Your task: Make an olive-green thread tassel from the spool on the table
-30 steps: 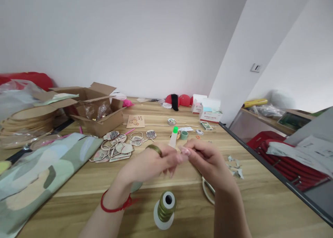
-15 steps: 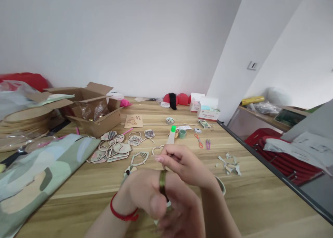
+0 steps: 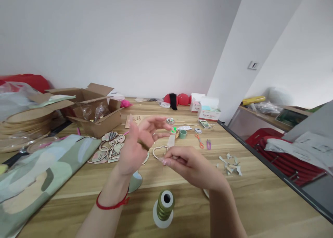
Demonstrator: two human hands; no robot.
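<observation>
My left hand (image 3: 139, 142) is raised over the wooden table (image 3: 260, 203), palm turned toward me and fingers spread, with a strand of green ribbon across it. A red cord circles that wrist. My right hand (image 3: 188, 167) sits lower and to the right, its fingertips pinched together on something small I cannot make out. A spool of olive-green ribbon (image 3: 164, 207) stands upright on the table just in front of both hands. A wooden heart outline (image 3: 159, 151) lies between the hands.
Wooden cut-out shapes (image 3: 111, 148) lie left of the hands, beside patterned fabric (image 3: 36, 175) and an open cardboard box (image 3: 95, 109). A glue bottle with green cap (image 3: 172, 137), tape rolls, small scissors (image 3: 199, 141), paper scraps (image 3: 230, 165) and a sticky-note box (image 3: 209, 113) sit farther back.
My left hand has risen from low over the spool and opened out, uncovering the spool. My right hand has dropped slightly and stays pinched.
</observation>
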